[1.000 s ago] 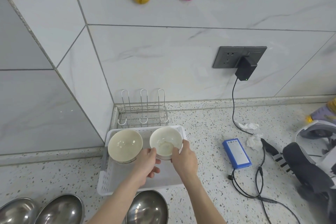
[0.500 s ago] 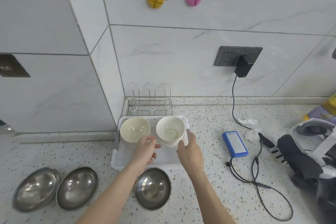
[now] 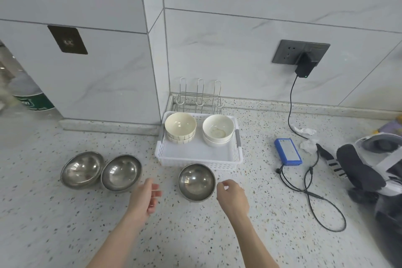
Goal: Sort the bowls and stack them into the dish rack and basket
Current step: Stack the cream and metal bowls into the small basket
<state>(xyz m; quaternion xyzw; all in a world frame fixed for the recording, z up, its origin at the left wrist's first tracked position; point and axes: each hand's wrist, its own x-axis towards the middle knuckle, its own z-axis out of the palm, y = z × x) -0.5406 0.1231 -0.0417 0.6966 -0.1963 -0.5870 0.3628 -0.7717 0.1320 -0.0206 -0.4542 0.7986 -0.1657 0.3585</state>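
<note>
Hands flank a steel bowl (image 3: 196, 181) at lower centre: left hand (image 3: 143, 197) loosely spread, right hand (image 3: 232, 196) with fingers curled, both holding nothing. Two ceramic stacks sit in the white basket (image 3: 196, 154) above.

Bare desk (image 3: 165, 228) lay open along the near edge | steel bowl (image 3: 196, 181) stood just before the white basket (image 3: 237, 154) | basket's front half free | two steel bowls (image 3: 101, 172) blocked the left | cable (image 3: 313, 193) crossed the right.
</note>
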